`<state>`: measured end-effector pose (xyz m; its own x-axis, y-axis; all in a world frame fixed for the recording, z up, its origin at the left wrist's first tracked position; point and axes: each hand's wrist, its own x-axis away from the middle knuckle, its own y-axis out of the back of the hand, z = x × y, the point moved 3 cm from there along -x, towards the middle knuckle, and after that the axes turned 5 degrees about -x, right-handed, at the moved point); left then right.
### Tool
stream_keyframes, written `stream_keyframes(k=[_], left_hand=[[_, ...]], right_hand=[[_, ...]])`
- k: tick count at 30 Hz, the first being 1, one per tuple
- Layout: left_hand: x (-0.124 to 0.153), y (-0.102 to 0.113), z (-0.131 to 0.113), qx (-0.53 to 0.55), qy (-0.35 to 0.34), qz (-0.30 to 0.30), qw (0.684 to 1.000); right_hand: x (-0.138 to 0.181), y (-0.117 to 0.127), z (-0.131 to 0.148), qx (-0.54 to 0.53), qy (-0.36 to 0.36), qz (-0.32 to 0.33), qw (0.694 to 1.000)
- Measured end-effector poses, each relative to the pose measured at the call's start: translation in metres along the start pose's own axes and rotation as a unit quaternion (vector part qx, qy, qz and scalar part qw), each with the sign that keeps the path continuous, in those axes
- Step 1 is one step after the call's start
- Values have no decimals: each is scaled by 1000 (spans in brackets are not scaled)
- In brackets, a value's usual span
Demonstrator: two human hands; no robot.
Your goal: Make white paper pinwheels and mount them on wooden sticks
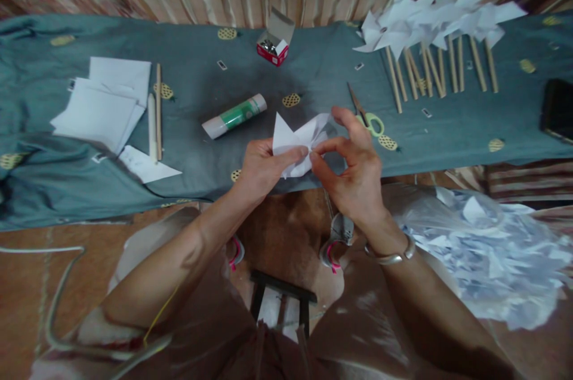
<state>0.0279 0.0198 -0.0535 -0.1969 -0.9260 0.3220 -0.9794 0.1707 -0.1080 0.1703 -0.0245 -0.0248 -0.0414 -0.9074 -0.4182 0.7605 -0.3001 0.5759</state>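
Note:
A folded white paper pinwheel (293, 138) is held above the front edge of the cloth-covered table. My left hand (264, 168) grips its left side, the thumb pressed flat near the centre. With thumb and index finger pinched, my right hand (353, 165) touches the pinwheel's middle; whatever lies between those fingertips is too small to make out. Its other fingers are raised beside a paper point. Left of the pinwheel lies a glue stick (237, 116) with a green label. Scissors (367, 117) with pale green handles lie just beyond my right hand.
Finished pinwheels (421, 25) on sticks lie at the back right. A red box (274, 49) of small metal pieces stands open. Paper squares (101, 108) and two sticks (158, 111) are at left. A dark phone-like object (557, 108) sits far right, above a bag of paper scraps (487, 255).

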Motion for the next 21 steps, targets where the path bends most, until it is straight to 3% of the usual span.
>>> stream_keyframes(k=[8,13,18,21], left_hand=[[-5,1,5,43,6,-1,999],[-4,1,3,42,28,22,998],[-3,-1,3,38,34,50,997],[-3,-1,4,33,26,59,997]], right_hand=[[-1,7,8,-22,-18,-26,999],[-2,12,-5,-101,-127,-78,984],[0,-8,-16,-345,-263,-1,901],[-1,-14,-11,-406,-297,17,864]])
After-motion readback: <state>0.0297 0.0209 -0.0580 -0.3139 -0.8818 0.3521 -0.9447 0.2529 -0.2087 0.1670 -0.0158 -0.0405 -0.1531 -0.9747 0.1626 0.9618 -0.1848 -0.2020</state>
